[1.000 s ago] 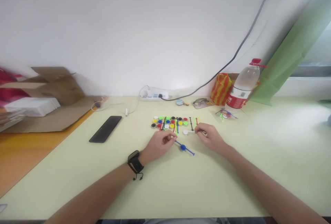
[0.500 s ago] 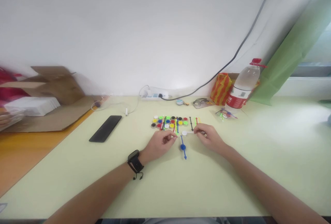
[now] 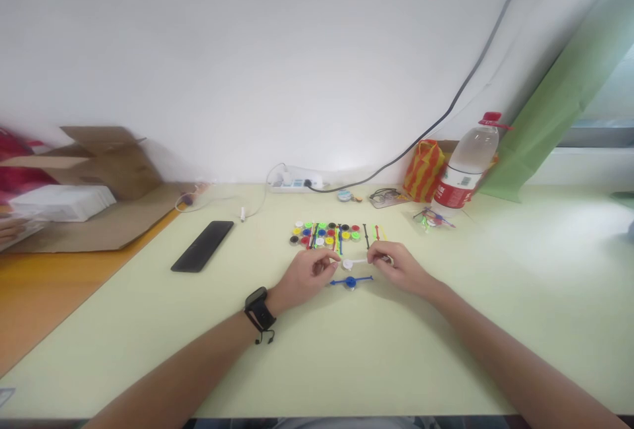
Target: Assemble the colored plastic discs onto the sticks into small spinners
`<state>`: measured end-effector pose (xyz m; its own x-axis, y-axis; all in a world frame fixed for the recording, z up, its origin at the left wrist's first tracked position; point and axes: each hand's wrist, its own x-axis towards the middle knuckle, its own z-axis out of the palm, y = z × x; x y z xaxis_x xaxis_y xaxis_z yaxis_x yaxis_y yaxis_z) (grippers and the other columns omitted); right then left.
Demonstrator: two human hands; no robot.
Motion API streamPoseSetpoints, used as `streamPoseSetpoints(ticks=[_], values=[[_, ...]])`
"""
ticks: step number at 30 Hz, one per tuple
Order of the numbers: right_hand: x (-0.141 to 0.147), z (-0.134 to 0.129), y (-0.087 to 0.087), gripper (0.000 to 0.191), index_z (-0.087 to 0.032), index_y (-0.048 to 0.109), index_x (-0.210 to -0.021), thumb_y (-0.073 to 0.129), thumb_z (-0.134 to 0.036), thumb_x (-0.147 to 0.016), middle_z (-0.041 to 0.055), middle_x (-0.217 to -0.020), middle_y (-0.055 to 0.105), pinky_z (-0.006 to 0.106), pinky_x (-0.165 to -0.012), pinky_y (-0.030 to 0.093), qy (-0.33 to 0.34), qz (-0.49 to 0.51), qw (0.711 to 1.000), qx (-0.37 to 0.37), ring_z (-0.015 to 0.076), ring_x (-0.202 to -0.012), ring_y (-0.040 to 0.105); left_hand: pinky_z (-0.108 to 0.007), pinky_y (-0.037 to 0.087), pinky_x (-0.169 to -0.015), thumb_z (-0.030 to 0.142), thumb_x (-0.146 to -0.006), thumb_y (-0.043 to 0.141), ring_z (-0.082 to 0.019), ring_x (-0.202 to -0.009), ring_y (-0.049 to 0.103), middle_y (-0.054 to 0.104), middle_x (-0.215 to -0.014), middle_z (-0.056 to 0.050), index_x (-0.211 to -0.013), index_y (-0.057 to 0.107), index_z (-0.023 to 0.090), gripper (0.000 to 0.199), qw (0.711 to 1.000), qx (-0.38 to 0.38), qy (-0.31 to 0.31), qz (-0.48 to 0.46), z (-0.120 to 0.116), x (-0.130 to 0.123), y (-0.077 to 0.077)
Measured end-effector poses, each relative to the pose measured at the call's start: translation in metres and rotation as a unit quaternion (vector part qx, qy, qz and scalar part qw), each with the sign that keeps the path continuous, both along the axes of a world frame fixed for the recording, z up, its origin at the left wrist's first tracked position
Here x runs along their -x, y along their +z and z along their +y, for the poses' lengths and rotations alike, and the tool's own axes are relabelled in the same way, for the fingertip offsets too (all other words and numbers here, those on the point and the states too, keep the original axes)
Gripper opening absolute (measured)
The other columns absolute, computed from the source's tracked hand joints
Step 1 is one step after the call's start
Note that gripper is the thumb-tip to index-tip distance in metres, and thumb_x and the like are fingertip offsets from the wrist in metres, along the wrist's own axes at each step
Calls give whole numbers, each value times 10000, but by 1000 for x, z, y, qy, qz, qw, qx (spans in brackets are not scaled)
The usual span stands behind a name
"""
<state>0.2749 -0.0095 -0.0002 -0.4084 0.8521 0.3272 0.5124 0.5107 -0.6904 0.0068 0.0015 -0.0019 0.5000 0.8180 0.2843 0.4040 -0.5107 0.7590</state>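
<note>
The right hand (image 3: 399, 267) is closed on the thin arm of a white spinner (image 3: 347, 264). The left hand (image 3: 307, 274) has bent fingers just beside it, but I can't tell if they pinch anything. A blue spinner (image 3: 351, 282) lies nearer the front edge of the table (image 3: 321, 363), and its arrow looks put on. The white one seems joined too. Behind them are loose round bases (image 3: 355, 228) and loose arrows (image 3: 366, 236), not put together. The front edge is well apart from both hands. The phone (image 3: 202, 246) lies toward the left edge, and the bottle (image 3: 453, 195) stands toward the back right corner.
</note>
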Motion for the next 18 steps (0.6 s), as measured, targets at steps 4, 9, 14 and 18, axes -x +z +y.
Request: streamPoseSetpoints(ticks=[4, 9, 14, 18], values=[[0, -4, 9, 116, -223, 521, -914, 433, -147, -916, 6, -832, 571, 292, -686, 407, 12, 10, 1000, 23, 173, -733, 508, -307, 480, -796, 318, -979, 567, -194, -877, 599, 669, -939, -43, -1142, 730, 224, 249, 997, -63, -25, 28, 1, 0, 2], [2, -10, 20, 182, -234, 491, -976, 323, -252, -1043, 7, -891, 539, 307, -743, 399, -2, 34, 999, 35, 180, -791, 497, -369, 478, -921, 295, -1020, 504, -224, -1010, 612, 671, -1069, -69, -1154, 731, 240, 269, 996, -80, -31, 25, 1, 0, 4], [21, -26, 28, 283, -238, 490, -922, 299, -366, -1086, -6, -808, 539, 305, -715, 397, 36, -11, 998, 43, 180, -735, 504, -363, 495, -872, 274, -1015, 525, -215, -973, 624, 688, -1070, -65, -1132, 714, 240, 225, 995, -97, 14, -7, 1, -1, 4], [34, -36, 28, 288, -235, 472, -911, 286, -358, -1093, 8, -831, 570, 307, -727, 424, 61, -46, 997, 21, 179, -733, 520, -339, 501, -788, 243, -998, 556, -199, -904, 625, 692, -1015, -61, -1084, 707, 230, 174, 984, -151, 73, -64, 2, -1, 12]])
